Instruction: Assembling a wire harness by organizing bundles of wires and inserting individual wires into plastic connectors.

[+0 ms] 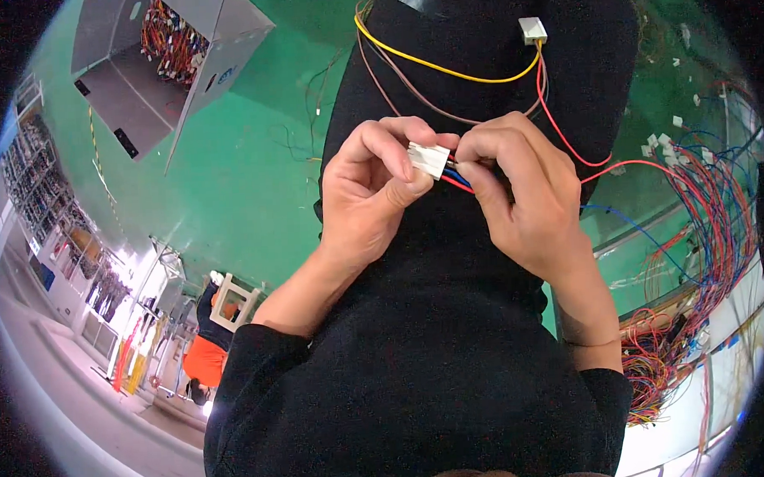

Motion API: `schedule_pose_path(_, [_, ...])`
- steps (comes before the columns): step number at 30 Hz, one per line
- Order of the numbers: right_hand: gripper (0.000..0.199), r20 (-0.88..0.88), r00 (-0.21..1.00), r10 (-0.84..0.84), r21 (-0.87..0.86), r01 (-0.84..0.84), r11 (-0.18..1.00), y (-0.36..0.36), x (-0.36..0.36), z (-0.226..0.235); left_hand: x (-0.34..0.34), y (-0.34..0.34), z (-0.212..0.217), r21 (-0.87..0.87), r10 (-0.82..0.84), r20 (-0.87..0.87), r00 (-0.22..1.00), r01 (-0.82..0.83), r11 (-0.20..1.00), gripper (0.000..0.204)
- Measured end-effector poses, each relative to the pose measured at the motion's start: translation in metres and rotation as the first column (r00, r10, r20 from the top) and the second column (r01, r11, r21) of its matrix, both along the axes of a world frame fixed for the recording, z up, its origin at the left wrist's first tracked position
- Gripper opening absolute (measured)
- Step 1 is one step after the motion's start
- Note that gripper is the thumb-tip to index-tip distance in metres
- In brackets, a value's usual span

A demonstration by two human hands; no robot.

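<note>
Between the thumb and fingers of my left hand point(365, 176) is a white plastic wire connector point(429, 159). Red and blue wires point(457, 179) run from its right end toward my right hand point(523, 183). My right hand pinches wires close beside the connector; its fingertips partly hide which ones. A second white connector point(532, 30) lies on my black-clothed lap, farther off to the right. From it come a yellow wire point(477, 79), a red wire point(554, 115) and brownish wires that loop across the lap.
A large bundle of red and blue wires point(709, 202) with white connectors spreads at my right. At the far left a grey box point(224, 67) holds many coloured wires on the green floor point(229, 193). Another person in orange point(205, 360) is at the lower left.
</note>
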State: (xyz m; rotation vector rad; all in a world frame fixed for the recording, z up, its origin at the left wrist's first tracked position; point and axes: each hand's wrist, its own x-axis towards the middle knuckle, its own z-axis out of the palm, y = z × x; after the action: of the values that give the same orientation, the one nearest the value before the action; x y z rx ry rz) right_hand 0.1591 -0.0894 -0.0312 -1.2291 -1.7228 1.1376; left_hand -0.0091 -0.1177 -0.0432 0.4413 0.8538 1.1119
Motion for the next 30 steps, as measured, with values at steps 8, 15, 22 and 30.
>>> schedule_pose_path(8, [0.018,0.058,0.998,-0.028,0.089,0.023,0.996,0.004,-0.003,-0.001,-0.002,0.004,-0.002,0.037,0.022,-0.063,0.998,-0.019,0.999,0.019])
schedule_pose_path(15, [0.019,0.282,0.959,0.030,0.218,-0.095,0.971,0.010,0.001,0.006,-0.015,0.018,0.009,0.118,-0.197,-0.735,0.649,0.408,0.905,0.029])
schedule_pose_path(22, [0.014,0.420,0.885,0.199,-0.019,-0.211,0.977,0.015,0.009,0.022,-0.010,0.004,0.008,0.161,-0.050,-0.860,0.507,0.364,0.917,0.029])
schedule_pose_path(30, [0.010,0.175,0.977,0.122,-0.157,-0.094,0.983,0.018,0.004,0.018,-0.019,0.006,0.009,0.231,-0.040,-0.838,0.544,0.420,0.878,0.027])
